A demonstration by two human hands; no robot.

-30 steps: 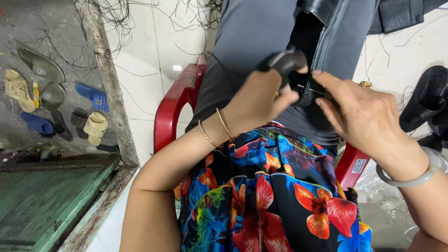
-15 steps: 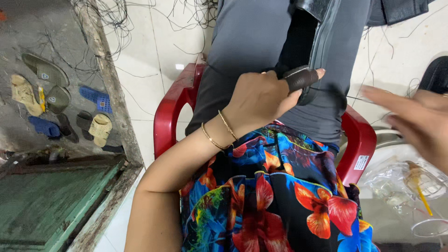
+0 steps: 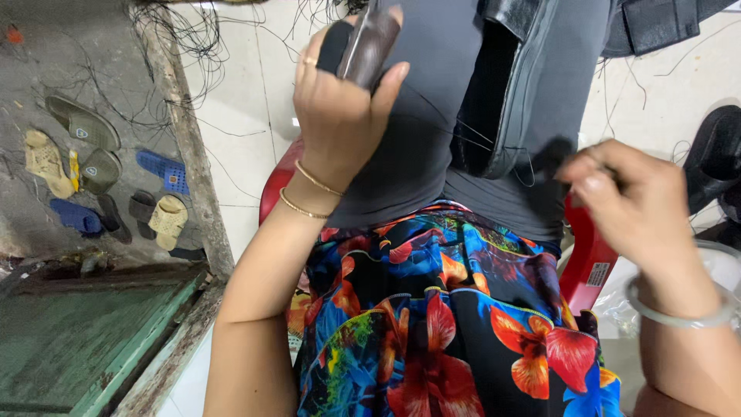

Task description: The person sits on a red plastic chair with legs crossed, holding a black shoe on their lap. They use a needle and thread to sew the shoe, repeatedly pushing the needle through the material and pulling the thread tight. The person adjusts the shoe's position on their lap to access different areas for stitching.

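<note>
Nearest the camera, a floral garment [image 3: 455, 324] covered the person's lap, with a grey cloth [image 3: 432, 116] spread above it. A red chair [image 3: 590, 255] showed at both sides of the lap.

The right hand [image 3: 641, 205] was pinched shut, fingertips together; thin dark threads [image 3: 482, 139] ran from that side towards the shoe, but whether the hand held a needle or the thread could not be told. A pale bangle sat on that wrist.

The black shoe upper [image 3: 513, 93] lay on the grey cloth at mid-lap, opening upward, touched by neither hand. It looked light and soft, likely to flex; its stitched rim would give the firmest hold.

The left hand [image 3: 343, 108], raised beyond the lap, was closed around a dark brown piece [image 3: 370, 42], thumb pressed on its lower end. Two gold bangles circled that wrist.

Further off, sandals [image 3: 100, 177] lay scattered on concrete at left, loose threads strewn across the tiled floor [image 3: 239, 93].
</note>
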